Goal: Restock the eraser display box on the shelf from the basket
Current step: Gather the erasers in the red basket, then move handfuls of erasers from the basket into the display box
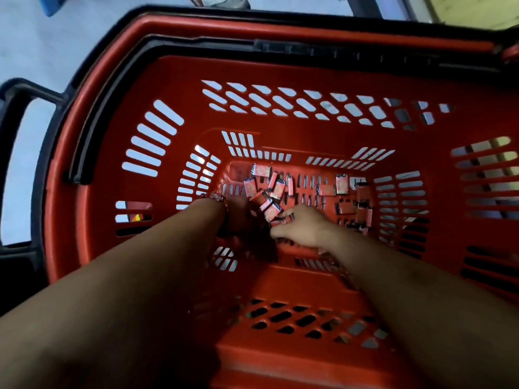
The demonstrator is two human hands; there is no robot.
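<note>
**A:** What is furthest left?

**B:** A black plastic carry handle [16, 153], swung out over the pale floor [42, 40]. It belongs to a red plastic shopping basket [112, 113] with slotted walls, seen from straight above.

**A:** And inside the basket?

**B:** Both bare forearms reach down to the bottom. The left hand [238, 220] comes first, with a beaded bracelet [216, 197] at the wrist. It lies low in deep shadow, right beside a heap of small rectangular erasers in red wrappers [264, 188].

**A:** Is it holding any?

**B:** I cannot tell. The fingers are lost in the dark, so whether they are curled or flat is unclear.

**A:** Where exactly is that heap?

**B:** On the basket floor, toward its far left corner. The packets are tumbled over one another at all angles, and the nearest ones reach down between the two hands.

**A:** Then the right hand?

**B:** The right hand [304, 230] is just right of the heap, knuckles up. Its fingers and thumb curl inward and pinch one dark-edged eraser [280, 221] at the heap's near edge.

**A:** Anything beyond it?

**B:** A looser scatter of red packets [342, 184] lies on the floor at the right end, well apart from the heap. Some lie flat and some are tilted against each other.
</note>
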